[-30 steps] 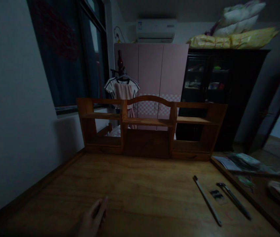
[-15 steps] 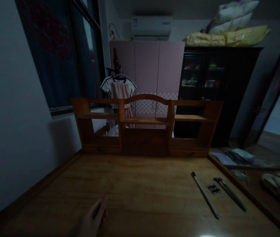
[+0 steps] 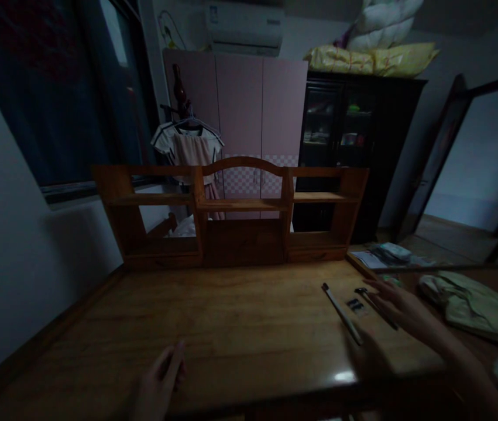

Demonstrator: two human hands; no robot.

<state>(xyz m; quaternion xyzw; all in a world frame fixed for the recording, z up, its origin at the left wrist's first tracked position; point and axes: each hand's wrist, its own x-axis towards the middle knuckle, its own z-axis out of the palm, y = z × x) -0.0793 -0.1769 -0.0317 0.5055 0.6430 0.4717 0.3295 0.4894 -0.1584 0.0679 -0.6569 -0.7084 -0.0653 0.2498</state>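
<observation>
The counter (image 3: 213,327) is smooth, grained wood, glossy at its front edge. Near its right edge, the pale rod (image 3: 342,313) looks smooth, plastic or metal unclear. The shelf unit (image 3: 244,204) along the back edge is wood; beyond the right edge lies matt, creased cloth (image 3: 479,307).

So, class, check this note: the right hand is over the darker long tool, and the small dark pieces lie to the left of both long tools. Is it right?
Not quite: the head view shows the small dark pieces between the two, with the paler long tool on their left. The right hand is over the darker long tool, as stated.
</observation>
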